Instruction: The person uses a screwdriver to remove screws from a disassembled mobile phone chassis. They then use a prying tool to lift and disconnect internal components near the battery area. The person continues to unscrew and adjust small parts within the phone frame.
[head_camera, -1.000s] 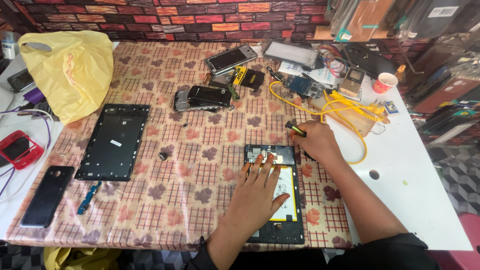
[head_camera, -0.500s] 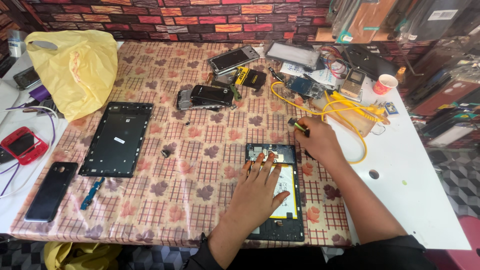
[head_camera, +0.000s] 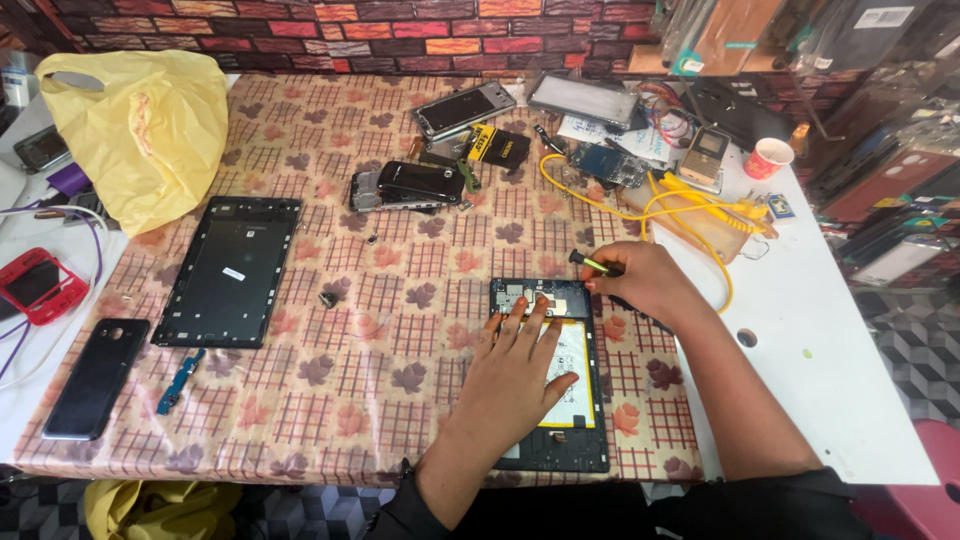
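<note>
An opened tablet (head_camera: 588, 420) with a black frame and a pale battery lies on the patterned tablecloth in front of me. My left hand (head_camera: 518, 378) rests flat on it, fingers spread over the battery and circuit board. My right hand (head_camera: 645, 280) sits at the tablet's upper right corner and holds a small screwdriver (head_camera: 592, 262) with a green and black handle, which points left over the tablet's top edge.
A black tablet back frame (head_camera: 230, 268) lies to the left, with a yellow plastic bag (head_camera: 140, 130) behind it. Phones (head_camera: 408, 185), a dark phone (head_camera: 95, 378), a red phone (head_camera: 38, 285), yellow cable (head_camera: 690, 205) and a small cup (head_camera: 768, 158) crowd the table's edges.
The view has shifted slightly. Both hands stay on the opened tablet, the right one still gripping the screwdriver at the top edge.
</note>
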